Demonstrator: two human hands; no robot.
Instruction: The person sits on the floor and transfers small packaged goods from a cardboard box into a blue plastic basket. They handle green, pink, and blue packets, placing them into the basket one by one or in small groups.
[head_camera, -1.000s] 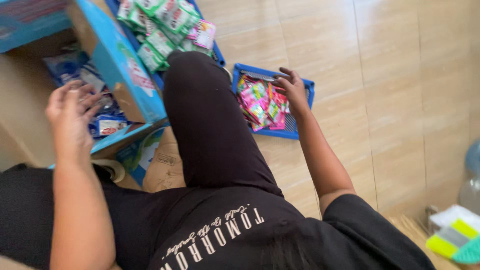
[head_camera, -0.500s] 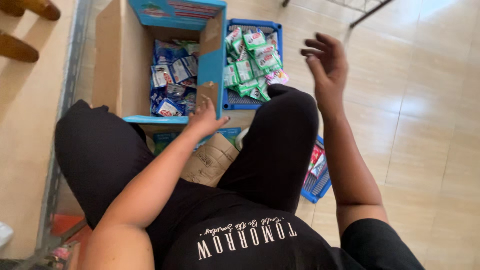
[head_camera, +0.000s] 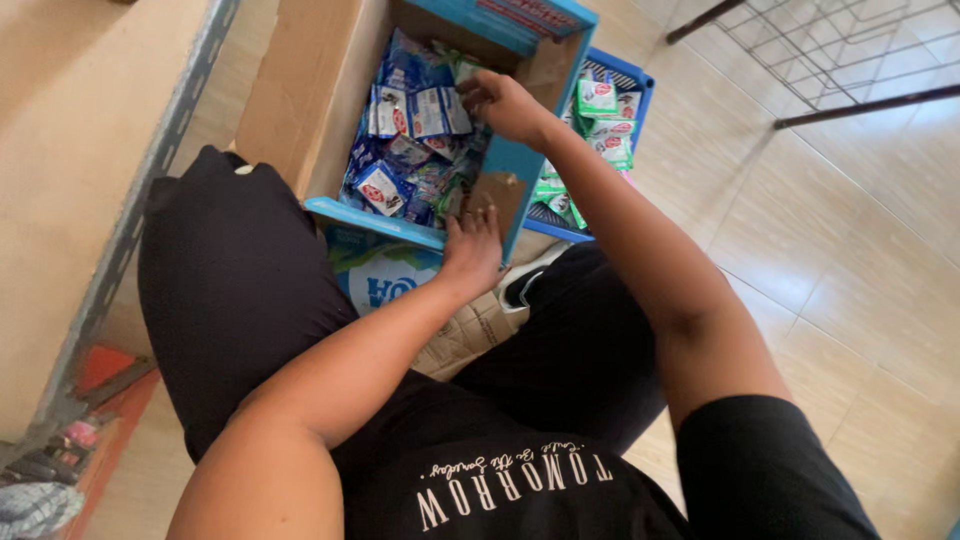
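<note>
— What do you see from the head camera?
— A cardboard box (head_camera: 300, 100) with blue edges sits on the floor. It is full of small blue packets (head_camera: 405, 150).
— And the hands?
— The right hand (head_camera: 505, 105) reaches into the box, fingers bent over the packets. I cannot tell if it grips one. The left hand (head_camera: 470, 250) lies flat and open on the box's near edge.
— Anything beside it?
— A blue tray (head_camera: 630, 90) of green packets (head_camera: 600, 130).

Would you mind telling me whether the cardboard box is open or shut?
Open: the cardboard box has no lid on top, and blue packets show inside.
</note>
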